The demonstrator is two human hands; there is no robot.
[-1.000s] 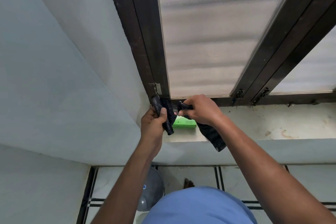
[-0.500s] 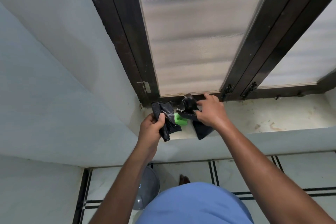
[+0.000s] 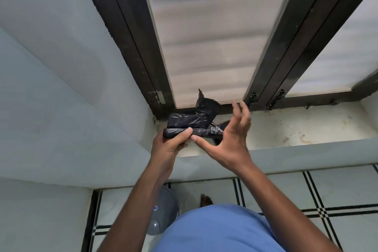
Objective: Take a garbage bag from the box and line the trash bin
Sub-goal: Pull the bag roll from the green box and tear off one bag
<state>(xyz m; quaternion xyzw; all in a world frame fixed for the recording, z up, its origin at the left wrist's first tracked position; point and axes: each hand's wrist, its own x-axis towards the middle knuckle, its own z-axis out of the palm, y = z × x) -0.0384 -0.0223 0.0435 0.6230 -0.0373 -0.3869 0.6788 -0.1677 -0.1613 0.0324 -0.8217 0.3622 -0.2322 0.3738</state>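
The fingers [image 3: 185, 131] of the left hand [image 3: 167, 147] are clenched around a folded black garbage bag [image 3: 190, 121], thumb pressed over its rolled lower edge. The bag is held just above the near left part of the window sill [image 3: 306, 129], close to the corner where the sill meets the side wall [image 3: 61, 67]. One crumpled corner of the bag sticks upward in front of the dark window frame [image 3: 131, 47] and the frosted pane [image 3: 204, 37].

The right hand [image 3: 229, 143] is beside the bag on its right, fingers [image 3: 243, 116] spread and released, gripping nothing; its thumb points toward the left hand and comes very near the bag's lower edge, though whether it touches cannot be told. A sliver of green shows under the bag between the two hands; what it belongs to cannot be told.

Below, on the tiled floor [image 3: 337, 190] near the wall under the sill, a grey trash bin [image 3: 163, 210] stands, partly hidden by the left forearm and the person's blue shirt [image 3: 214, 231]. A bare foot [image 3: 206, 199] shows just right of the bin.
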